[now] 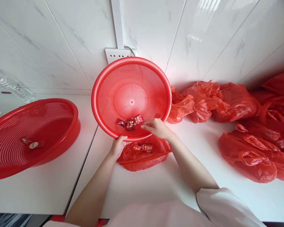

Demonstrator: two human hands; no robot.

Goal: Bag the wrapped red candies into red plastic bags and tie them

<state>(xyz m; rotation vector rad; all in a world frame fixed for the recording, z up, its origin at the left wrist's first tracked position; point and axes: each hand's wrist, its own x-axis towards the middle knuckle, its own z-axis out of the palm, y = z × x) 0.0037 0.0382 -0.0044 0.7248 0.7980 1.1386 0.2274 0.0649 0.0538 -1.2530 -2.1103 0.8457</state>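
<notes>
A red plastic basket [132,72] with a perforated wall is tilted toward me. My left hand [118,147] grips its near rim, thumb over the edge. Low inside it lie several small wrapped snack packets [130,124], dark red and pink. My right hand [158,127] reaches over the rim at the right, thumb and forefinger slightly apart beside the packets, with nothing visible between them. Under the basket's near edge is an open red plastic bag [139,162], holding similar packets [146,147]; the basket hides part of it.
To the left stands a second red basket [71,108] with a small item [33,145] in it. A clear plastic bottle [13,86] lies behind it. Several filled red bags [248,157] crowd the right side. A power strip [111,55] is against the tiled wall.
</notes>
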